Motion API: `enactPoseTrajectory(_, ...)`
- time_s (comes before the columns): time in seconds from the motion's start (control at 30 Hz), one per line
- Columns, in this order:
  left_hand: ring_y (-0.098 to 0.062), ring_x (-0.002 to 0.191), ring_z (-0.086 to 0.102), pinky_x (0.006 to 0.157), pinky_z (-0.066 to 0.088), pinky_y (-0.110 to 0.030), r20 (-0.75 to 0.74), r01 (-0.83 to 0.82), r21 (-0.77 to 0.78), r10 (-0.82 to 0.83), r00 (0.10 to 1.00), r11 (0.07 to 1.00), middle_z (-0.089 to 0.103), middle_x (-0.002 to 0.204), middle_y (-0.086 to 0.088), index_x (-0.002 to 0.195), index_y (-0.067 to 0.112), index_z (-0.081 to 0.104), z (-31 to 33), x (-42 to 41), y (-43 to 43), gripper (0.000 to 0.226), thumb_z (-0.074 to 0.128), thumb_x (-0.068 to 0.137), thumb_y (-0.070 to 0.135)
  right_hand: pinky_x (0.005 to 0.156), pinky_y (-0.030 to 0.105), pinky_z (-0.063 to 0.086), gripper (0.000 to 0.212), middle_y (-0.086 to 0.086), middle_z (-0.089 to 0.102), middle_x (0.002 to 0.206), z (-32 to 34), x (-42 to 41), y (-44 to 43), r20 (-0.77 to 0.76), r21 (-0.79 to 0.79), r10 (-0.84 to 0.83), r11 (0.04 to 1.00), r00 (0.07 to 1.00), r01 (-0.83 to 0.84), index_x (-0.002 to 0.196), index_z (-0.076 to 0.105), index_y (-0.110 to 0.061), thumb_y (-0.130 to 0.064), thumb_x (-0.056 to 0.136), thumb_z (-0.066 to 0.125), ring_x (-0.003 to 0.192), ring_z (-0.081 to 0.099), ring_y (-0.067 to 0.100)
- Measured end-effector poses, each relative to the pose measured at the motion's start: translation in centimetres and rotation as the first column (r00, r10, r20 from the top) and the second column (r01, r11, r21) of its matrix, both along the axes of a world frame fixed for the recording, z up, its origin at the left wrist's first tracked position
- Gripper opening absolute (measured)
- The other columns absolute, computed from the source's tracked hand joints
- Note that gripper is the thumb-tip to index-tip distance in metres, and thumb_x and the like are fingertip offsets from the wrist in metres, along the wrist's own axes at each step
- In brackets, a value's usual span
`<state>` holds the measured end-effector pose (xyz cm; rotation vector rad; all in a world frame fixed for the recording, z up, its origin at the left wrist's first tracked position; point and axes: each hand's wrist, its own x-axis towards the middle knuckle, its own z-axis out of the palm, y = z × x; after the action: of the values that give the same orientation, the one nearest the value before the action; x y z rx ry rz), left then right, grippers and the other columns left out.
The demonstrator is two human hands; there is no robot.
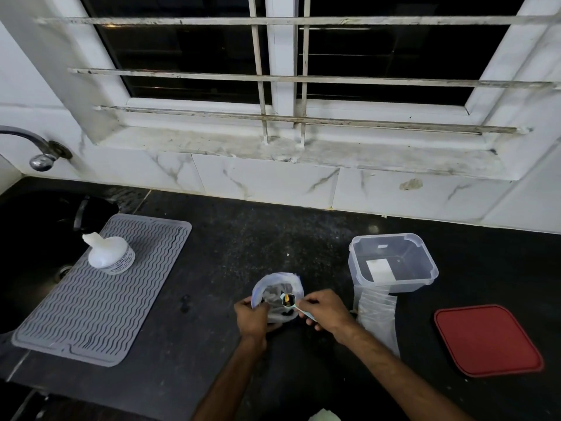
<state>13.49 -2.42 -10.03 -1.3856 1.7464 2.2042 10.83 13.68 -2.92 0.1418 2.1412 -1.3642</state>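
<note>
Lying on its side on a grey wavy rubber mat (103, 314), a white plastic bottle (110, 253) has a label with dark print, but the letters are too small to read. A clear square plastic box (393, 262) stands to the right of the hands. It shows a white sticker, and no words can be made out on it. A pile of flat see-through bags (378, 314) lies partly under the box. A red square lid (488, 340) lies flat further right.

A small see-through plastic bag (277, 288) stands on the black speckled stone counter (230, 253), between the two hands. The person's left hand (250, 317) pinches the bag's left edge with curled fingers and holds its mouth open. The right hand (323, 309) grips the handle of a little light-blue plastic spoon (288, 300). The round end of the spoon sits right over the mouth of the bag, just past the right hand's fingertips. Something dark and yellow is in the spoon.
</note>
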Motion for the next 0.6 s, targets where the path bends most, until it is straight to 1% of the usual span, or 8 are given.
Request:
enactPoseTrajectory(0.07, -0.039, 0.087, 0.071, 0.053, 0.058, -0.044, -0.026, 0.028, 0.029, -0.027, 0.999, 0.999, 0.064, 0.110, -0.024, 0.116, 0.008, 0.052, 0.2, -0.1, 0.0, 0.041, 0.072, 0.080, 0.009, 0.046, 0.019, 0.043, 0.016, 0.003, 0.071, 0.075, 0.6, -0.1, 0.7, -0.017, 0.003, 0.001, 1.000, 1.000, -0.001, 0.086, 0.074, -0.014, -0.026, 0.090, 0.065, 0.057, 0.059, 0.009)
enactPoseTrajectory(0.17, -0.035, 0.094, 0.070, 0.062, 0.061, -0.048, -0.087, 0.113, 0.032, -0.110, 0.990, 0.993, 0.062, 0.113, -0.017, 0.120, 0.012, 0.047, 0.9, 0.0, 0.0, 0.052, 0.078, 0.078, 0.013, 0.046, 0.019, 0.042, 0.019, 0.007, 0.073, 0.081, 1.5, -0.2, 2.1, -0.034, -0.015, -0.026, 1.000, 0.999, 0.025, 0.090, 0.074, -0.010, -0.025, 0.092, 0.064, 0.059, 0.059, 0.011)
enactPoseTrajectory(0.2, -0.032, 0.097, 0.069, 0.067, 0.061, -0.048, -0.119, 0.144, 0.005, -0.142, 0.983, 0.990, 0.061, 0.114, -0.014, 0.122, 0.013, 0.045, 1.1, 0.1, 0.0, 0.056, 0.080, 0.078, 0.014, 0.046, 0.019, 0.042, 0.019, 0.007, 0.073, 0.080, 1.7, -0.3, 2.7, -0.037, -0.025, -0.034, 0.999, 0.999, 0.033, 0.091, 0.074, -0.009, -0.024, 0.092, 0.063, 0.059, 0.059, 0.011)
enactPoseTrajectory(0.3, -0.021, 0.101, 0.065, 0.086, 0.058, -0.042, -0.183, 0.217, -0.178, -0.249, 0.951, 0.960, 0.060, 0.115, -0.006, 0.126, 0.012, 0.043, 1.9, 0.5, -0.3, 0.064, 0.082, 0.077, 0.023, 0.045, 0.018, 0.040, 0.019, 0.003, 0.071, 0.076, 2.2, -0.6, 4.1, -0.051, -0.043, -0.052, 0.998, 0.997, 0.050, 0.088, 0.075, -0.010, -0.024, 0.092, 0.063, 0.058, 0.058, 0.009)
enactPoseTrajectory(0.33, -0.021, 0.101, 0.066, 0.087, 0.057, -0.041, -0.202, 0.240, -0.225, -0.286, 0.937, 0.944, 0.063, 0.114, -0.007, 0.123, 0.011, 0.048, 2.0, 0.8, -0.5, 0.062, 0.082, 0.076, 0.032, 0.045, 0.018, 0.040, 0.019, 0.002, 0.071, 0.075, 2.3, -0.7, 4.5, -0.052, -0.045, -0.057, 0.997, 0.997, 0.055, 0.087, 0.075, -0.010, -0.024, 0.092, 0.063, 0.058, 0.058, 0.009)
enactPoseTrajectory(0.4, -0.020, 0.097, 0.068, 0.081, 0.058, -0.034, -0.207, 0.257, -0.335, -0.337, 0.919, 0.907, 0.068, 0.108, -0.007, 0.115, 0.012, 0.059, 2.7, 1.4, -0.6, 0.053, 0.075, 0.077, 0.045, 0.044, 0.018, 0.040, 0.019, 0.003, 0.070, 0.074, 2.3, -0.7, 5.2, -0.055, -0.054, -0.068, 0.996, 0.996, 0.065, 0.086, 0.075, -0.010, -0.023, 0.092, 0.063, 0.057, 0.057, 0.009)
enactPoseTrajectory(0.5, -0.014, 0.097, 0.065, 0.079, 0.054, -0.027, -0.182, 0.219, -0.536, -0.365, 0.913, 0.815, 0.066, 0.107, 0.000, 0.114, 0.017, 0.057, 3.2, 2.1, 0.0, 0.031, 0.065, 0.090, 0.035, 0.046, 0.018, 0.041, 0.018, 0.003, 0.070, 0.075, 2.0, -0.3, 5.5, -0.054, -0.063, -0.069, 0.996, 0.996, 0.065, 0.086, 0.075, -0.011, -0.024, 0.092, 0.063, 0.057, 0.058, 0.009)
enactPoseTrajectory(0.6, -0.009, 0.098, 0.059, 0.084, 0.053, -0.030, -0.112, 0.254, -0.662, -0.427, 0.897, 0.706, 0.055, 0.112, 0.003, 0.113, 0.022, 0.048, 3.7, 2.1, 1.1, 0.024, 0.062, 0.093, 0.023, 0.048, 0.018, 0.044, 0.018, 0.004, 0.071, 0.078, 1.7, 0.4, 5.0, -0.027, -0.072, -0.046, 0.996, 0.999, 0.044, 0.090, 0.075, -0.011, -0.025, 0.092, 0.064, 0.059, 0.060, 0.008)
